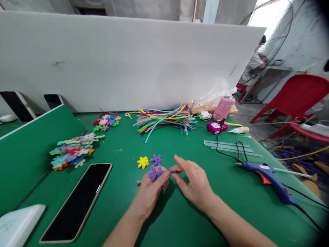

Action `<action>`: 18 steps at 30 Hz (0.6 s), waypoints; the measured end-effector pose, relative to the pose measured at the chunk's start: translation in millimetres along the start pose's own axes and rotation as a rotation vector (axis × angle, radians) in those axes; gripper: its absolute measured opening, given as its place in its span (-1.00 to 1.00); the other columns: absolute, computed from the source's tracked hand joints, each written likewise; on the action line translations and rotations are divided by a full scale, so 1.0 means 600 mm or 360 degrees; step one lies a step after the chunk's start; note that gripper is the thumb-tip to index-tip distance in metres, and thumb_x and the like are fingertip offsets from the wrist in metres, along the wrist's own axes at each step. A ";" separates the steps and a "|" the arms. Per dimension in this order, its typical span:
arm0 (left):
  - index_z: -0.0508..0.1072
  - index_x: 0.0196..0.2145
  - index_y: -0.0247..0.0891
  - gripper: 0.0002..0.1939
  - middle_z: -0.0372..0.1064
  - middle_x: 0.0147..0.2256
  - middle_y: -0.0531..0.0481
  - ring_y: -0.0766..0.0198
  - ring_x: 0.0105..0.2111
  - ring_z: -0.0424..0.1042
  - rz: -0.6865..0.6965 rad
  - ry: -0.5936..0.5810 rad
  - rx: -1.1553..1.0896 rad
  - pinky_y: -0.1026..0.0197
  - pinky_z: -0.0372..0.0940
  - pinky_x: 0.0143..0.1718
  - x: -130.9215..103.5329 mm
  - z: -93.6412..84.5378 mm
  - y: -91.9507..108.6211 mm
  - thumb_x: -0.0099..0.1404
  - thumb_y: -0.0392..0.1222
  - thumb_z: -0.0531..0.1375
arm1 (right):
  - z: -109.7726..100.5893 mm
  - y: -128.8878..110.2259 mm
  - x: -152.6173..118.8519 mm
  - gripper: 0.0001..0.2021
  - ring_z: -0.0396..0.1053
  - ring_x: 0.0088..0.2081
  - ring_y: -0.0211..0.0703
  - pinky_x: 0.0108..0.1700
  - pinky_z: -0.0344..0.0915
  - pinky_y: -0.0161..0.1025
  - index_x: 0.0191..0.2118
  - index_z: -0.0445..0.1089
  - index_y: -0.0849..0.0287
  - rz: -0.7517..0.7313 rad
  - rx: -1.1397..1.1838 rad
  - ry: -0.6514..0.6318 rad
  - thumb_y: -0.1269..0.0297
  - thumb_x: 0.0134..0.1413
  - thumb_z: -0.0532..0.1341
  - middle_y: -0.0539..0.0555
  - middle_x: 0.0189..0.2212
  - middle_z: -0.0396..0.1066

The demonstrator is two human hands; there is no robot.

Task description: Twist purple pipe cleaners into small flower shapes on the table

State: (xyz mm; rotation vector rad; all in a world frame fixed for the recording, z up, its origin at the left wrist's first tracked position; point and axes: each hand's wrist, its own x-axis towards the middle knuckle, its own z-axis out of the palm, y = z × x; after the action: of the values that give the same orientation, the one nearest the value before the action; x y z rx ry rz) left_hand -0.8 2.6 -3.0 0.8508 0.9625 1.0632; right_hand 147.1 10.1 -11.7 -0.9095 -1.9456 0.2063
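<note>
My left hand point(151, 192) is closed on a purple fuzzy flower point(153, 173), whose petals stick up above the fingers. My right hand point(192, 181) meets it from the right, thumb and index finger pinching a small purple end beside the left fingertips. Just beyond the hands, a yellow flower point(143, 162) and another purple flower point(156, 159) lie on the green table point(123, 195). A small greenish piece point(139, 183) shows at the left hand's edge.
Pipe cleaners point(167, 120) lie at the back, stacked flowers point(73, 151) at left near a phone point(77, 202). On the right are glue sticks point(231, 147), a blue glue gun point(269, 178) with its cable, and a pink bottle point(223, 108). A person sits far back right.
</note>
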 end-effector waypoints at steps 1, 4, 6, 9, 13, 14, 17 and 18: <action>0.30 -0.54 -0.28 -0.78 0.09 -0.61 0.16 0.41 -0.56 0.07 -0.0006 0.0001 -0.0036 0.29 0.03 -0.48 0.000 0.001 0.000 0.07 -0.13 0.25 | 0.000 0.000 0.000 -0.43 0.38 -0.32 -0.16 -0.26 0.31 -0.18 0.17 -0.06 0.06 0.0006 0.0002 0.0001 0.46 0.07 0.14 0.05 -0.30 0.47; 0.29 -0.57 -0.27 -0.78 0.07 -0.64 0.18 0.42 -0.57 0.07 -0.0022 -0.0021 -0.0111 0.30 0.04 -0.47 0.000 0.002 -0.001 0.06 -0.16 0.26 | 0.001 0.001 -0.001 -0.43 0.36 -0.32 -0.15 -0.27 0.30 -0.18 0.17 -0.06 0.05 0.0015 0.0009 0.0002 0.46 0.07 0.14 0.05 -0.31 0.46; 0.29 -0.57 -0.27 -0.78 0.07 -0.64 0.17 0.42 -0.57 0.07 -0.0017 -0.0036 -0.0109 0.30 0.04 -0.48 0.000 0.001 -0.001 0.07 -0.16 0.25 | 0.001 0.001 -0.002 -0.45 0.36 -0.34 -0.16 -0.26 0.29 -0.18 0.17 -0.05 0.05 0.0003 0.0017 -0.0005 0.46 0.08 0.13 0.03 -0.35 0.46; 0.30 -0.55 -0.27 -0.79 0.08 -0.62 0.17 0.41 -0.57 0.06 0.0036 -0.0046 -0.0003 0.30 0.03 -0.48 0.001 -0.003 -0.003 0.10 -0.15 0.23 | 0.001 0.000 -0.002 -0.46 0.35 -0.35 -0.16 -0.26 0.28 -0.17 0.17 -0.06 0.07 0.0003 0.0019 -0.0031 0.46 0.09 0.11 0.03 -0.37 0.45; 0.25 -0.57 -0.26 -0.77 0.06 -0.60 0.15 0.39 -0.55 0.05 0.0187 -0.0115 0.0331 0.30 0.00 -0.50 0.003 -0.013 -0.001 0.17 -0.15 0.15 | -0.001 0.001 -0.001 -0.47 0.32 -0.35 -0.16 -0.25 0.27 -0.16 0.17 -0.08 0.09 0.0038 0.0064 -0.0127 0.45 0.10 0.08 0.05 -0.37 0.41; 0.24 -0.57 -0.26 -0.77 0.05 -0.60 0.15 0.39 -0.55 0.05 0.0224 -0.0130 0.0427 0.30 -0.01 -0.50 0.004 -0.015 0.000 0.19 -0.15 0.13 | -0.001 0.001 0.000 -0.46 0.32 -0.35 -0.16 -0.25 0.27 -0.16 0.17 -0.08 0.09 0.0067 0.0106 -0.0166 0.45 0.10 0.08 0.05 -0.37 0.40; 0.24 -0.56 -0.26 -0.79 0.04 -0.60 0.16 0.38 -0.55 0.03 0.0297 -0.0150 0.0663 0.30 -0.02 -0.50 0.004 -0.018 0.005 0.20 -0.17 0.11 | -0.006 0.001 0.003 -0.44 0.30 -0.34 -0.19 -0.24 0.27 -0.19 0.18 -0.11 0.09 0.0251 0.0302 -0.0327 0.46 0.08 0.07 0.04 -0.35 0.37; 0.24 -0.55 -0.26 -0.80 0.04 -0.60 0.16 0.38 -0.55 0.03 0.0306 -0.0158 0.0716 0.30 -0.02 -0.50 0.003 -0.018 0.007 0.20 -0.18 0.11 | -0.008 0.001 0.004 -0.44 0.30 -0.34 -0.21 -0.23 0.26 -0.20 0.17 -0.10 0.09 0.0345 0.0380 -0.0387 0.47 0.07 0.08 0.03 -0.34 0.36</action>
State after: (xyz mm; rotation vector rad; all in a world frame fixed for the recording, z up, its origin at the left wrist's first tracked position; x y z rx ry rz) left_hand -11.6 6.7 -3.5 1.3756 1.0689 0.9679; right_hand 150.6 10.8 -7.7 -0.9692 -1.9861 0.6891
